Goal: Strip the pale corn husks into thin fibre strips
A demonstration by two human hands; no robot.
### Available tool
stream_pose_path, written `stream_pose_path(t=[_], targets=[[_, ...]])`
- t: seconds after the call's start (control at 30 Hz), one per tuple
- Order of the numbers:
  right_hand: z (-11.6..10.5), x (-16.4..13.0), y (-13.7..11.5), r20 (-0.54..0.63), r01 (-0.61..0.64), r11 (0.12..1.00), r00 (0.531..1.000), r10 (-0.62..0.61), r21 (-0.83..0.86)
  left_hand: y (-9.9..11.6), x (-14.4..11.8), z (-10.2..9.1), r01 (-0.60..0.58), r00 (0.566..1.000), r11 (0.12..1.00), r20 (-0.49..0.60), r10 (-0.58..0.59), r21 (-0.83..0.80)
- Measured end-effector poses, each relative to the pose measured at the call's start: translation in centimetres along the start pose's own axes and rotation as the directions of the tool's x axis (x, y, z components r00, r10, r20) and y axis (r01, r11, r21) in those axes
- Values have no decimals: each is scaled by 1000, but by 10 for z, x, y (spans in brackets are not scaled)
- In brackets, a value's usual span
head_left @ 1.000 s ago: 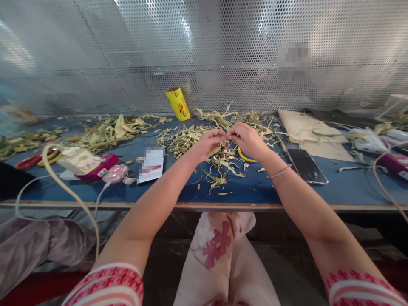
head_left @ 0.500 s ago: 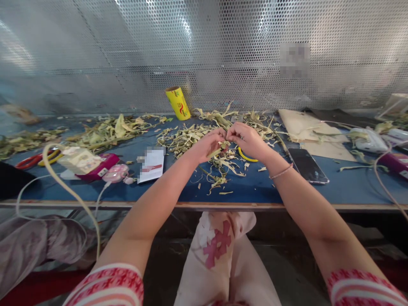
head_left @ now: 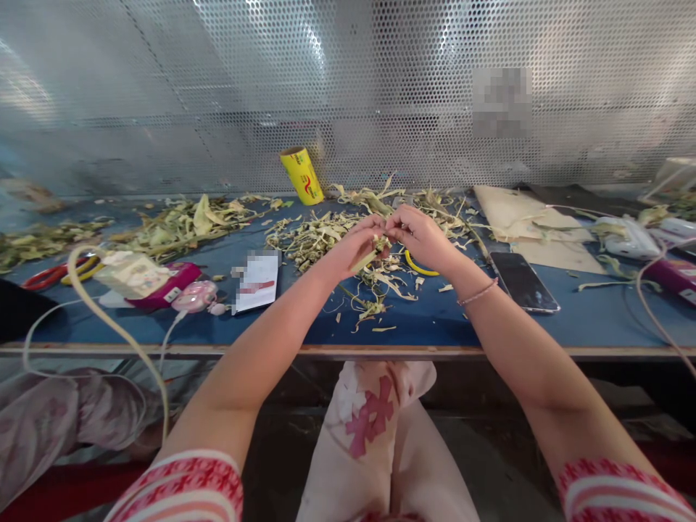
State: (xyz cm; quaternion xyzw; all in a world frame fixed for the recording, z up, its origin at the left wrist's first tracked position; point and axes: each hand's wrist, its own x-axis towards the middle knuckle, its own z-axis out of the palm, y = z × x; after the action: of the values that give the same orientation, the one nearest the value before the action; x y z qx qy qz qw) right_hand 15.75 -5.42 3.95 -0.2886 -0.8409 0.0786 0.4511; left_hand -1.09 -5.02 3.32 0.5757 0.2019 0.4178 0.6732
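My left hand [head_left: 352,246] and my right hand [head_left: 421,235] meet above the blue table [head_left: 435,319], fingertips pinched together on a small pale green plant stem [head_left: 370,255]. The stem pokes out below my left fingers. Under both hands lies a heap of dried leaf and stem scraps [head_left: 375,279]. A yellow-handled tool [head_left: 418,268] lies just below my right hand, partly hidden by it.
A yellow roll [head_left: 302,175] leans at the perforated metal back wall. More leaf scraps [head_left: 179,225] lie to the left. A phone [head_left: 523,281] and cardboard [head_left: 522,221] sit to the right. A card [head_left: 257,279], pink items [head_left: 188,286] and cables [head_left: 109,312] lie left.
Both hands have stayed together, shifting slightly up and back; the fingers have worked along the stem. Nothing else on the table has moved.
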Motion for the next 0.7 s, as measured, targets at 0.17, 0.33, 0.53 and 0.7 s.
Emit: stream_pose_path(t=[0.17, 0.33, 0.53, 0.7], targets=[[1, 0, 0, -1, -30, 999, 1000, 30, 16, 0, 2, 0, 38, 999, 998, -13, -38, -45], [2, 0, -1, -2, -29, 1000, 1000, 29, 11, 1, 2, -1, 72, 997, 994, 20, -70, -88], [6, -1, -4, 24, 2, 1000, 1000, -1, -13, -2, 0, -4, 82, 996, 991, 43, -78, -110], [6, -1, -5, 26, 16, 1000, 1000, -16, -27, -6, 4, -5, 79, 996, 992, 46, -74, -98]])
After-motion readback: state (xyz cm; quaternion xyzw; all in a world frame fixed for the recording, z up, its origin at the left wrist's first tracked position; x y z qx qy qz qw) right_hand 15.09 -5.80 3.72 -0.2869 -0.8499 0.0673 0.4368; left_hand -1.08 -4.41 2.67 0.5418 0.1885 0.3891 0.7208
